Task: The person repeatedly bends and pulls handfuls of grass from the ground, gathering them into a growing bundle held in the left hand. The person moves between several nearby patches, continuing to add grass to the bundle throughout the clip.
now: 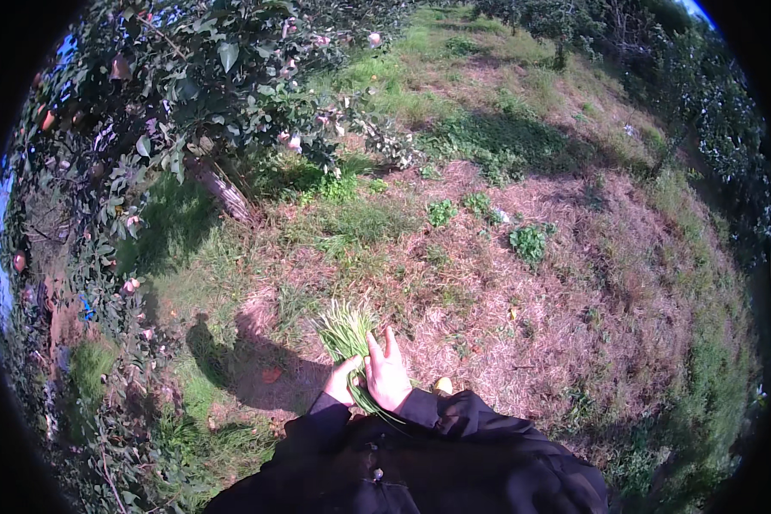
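Note:
A bunch of long, thin green stalks [344,331], perhaps grass or chives, stands out in front of my dark jacket [385,462]. Its pale, cut-looking ends fan out away from me, while thin green tips trail back toward the jacket. Wrapped around the lower left of the bunch is my left hand [342,383], its thumb lying across the stalks. My right hand [387,378] is against the right side of the bunch with its fingers stretched out and spread. Part of the left hand's grip is hidden behind the stalks.
A fruit tree with a leaning trunk [221,189] and pinkish fruit [294,142] hangs over the left side. Dry cut grass [475,308] and leafy weeds [528,244] cover the ground. A yellow shoe tip [443,386] shows beside my right sleeve. More trees line the right.

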Demonstrator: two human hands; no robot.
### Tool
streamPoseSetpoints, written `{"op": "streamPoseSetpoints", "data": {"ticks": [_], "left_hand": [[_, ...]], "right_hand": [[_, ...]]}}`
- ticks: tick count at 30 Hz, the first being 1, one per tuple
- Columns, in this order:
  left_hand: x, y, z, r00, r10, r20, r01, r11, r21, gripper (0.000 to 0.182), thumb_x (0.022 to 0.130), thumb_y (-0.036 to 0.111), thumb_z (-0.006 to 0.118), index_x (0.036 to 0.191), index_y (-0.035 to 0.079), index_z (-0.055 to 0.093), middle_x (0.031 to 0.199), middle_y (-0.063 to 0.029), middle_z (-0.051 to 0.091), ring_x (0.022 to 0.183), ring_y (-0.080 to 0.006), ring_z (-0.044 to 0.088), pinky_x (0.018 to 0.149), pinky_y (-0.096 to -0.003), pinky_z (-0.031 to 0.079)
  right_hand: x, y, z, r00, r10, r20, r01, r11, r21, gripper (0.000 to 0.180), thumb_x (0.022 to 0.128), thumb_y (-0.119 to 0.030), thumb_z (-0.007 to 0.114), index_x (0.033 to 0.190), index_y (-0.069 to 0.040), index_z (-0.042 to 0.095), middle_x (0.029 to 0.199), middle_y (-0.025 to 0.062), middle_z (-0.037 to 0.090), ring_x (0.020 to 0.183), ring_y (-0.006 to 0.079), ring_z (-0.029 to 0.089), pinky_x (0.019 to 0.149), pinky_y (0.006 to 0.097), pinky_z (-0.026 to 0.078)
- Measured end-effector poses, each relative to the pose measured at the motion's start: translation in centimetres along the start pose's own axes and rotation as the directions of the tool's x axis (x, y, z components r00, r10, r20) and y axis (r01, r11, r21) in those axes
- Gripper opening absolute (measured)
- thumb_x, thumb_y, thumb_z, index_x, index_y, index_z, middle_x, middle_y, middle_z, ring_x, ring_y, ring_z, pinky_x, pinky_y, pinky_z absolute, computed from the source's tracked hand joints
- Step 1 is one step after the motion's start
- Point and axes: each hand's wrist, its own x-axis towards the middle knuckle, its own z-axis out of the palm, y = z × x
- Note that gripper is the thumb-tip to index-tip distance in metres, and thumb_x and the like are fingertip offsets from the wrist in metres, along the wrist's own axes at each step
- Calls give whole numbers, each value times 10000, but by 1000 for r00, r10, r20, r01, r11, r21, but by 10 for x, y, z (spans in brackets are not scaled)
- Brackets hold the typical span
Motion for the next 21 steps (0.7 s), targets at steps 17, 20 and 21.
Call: {"op": "streamPoseSetpoints", "data": {"ticks": [17, 20, 21], "left_hand": [[249, 44, 170, 993, -100, 62, 101, 995, -6, 248, 859, 240, 457, 1027, 78, 539, 839, -17, 603, 574, -103, 533, 473, -218, 442], [309, 56, 229, 995, -96, -6, 96, 990, 107, 310, 855, 304, 434, 1027, 71, 545, 833, -9, 604, 492, -48, 452, 429, -184, 382], [328, 61, 236, 994, -103, 35, 98, 987, 125, 319, 856, 302, 428, 1034, 63, 544, 847, -16, 608, 490, -42, 449, 427, -181, 379]], "right_hand": [[211, 163, -130, 981, 193, -17, -186, 962, 200, 676, 859, -268, 461, 1343, 33, 98, 1128, 250, 443, 960, 377, 499, 812, 440, 403], [264, 207, -154, 968, 250, 9, -250, 963, 97, 707, 859, -318, 474, 1347, 26, 94, 1073, 206, 471, 933, 342, 506, 794, 428, 400], [278, 220, -160, 964, 264, 9, -265, 963, 43, 709, 859, -327, 476, 1347, 24, 99, 1061, 198, 476, 932, 336, 506, 794, 424, 399]]}}
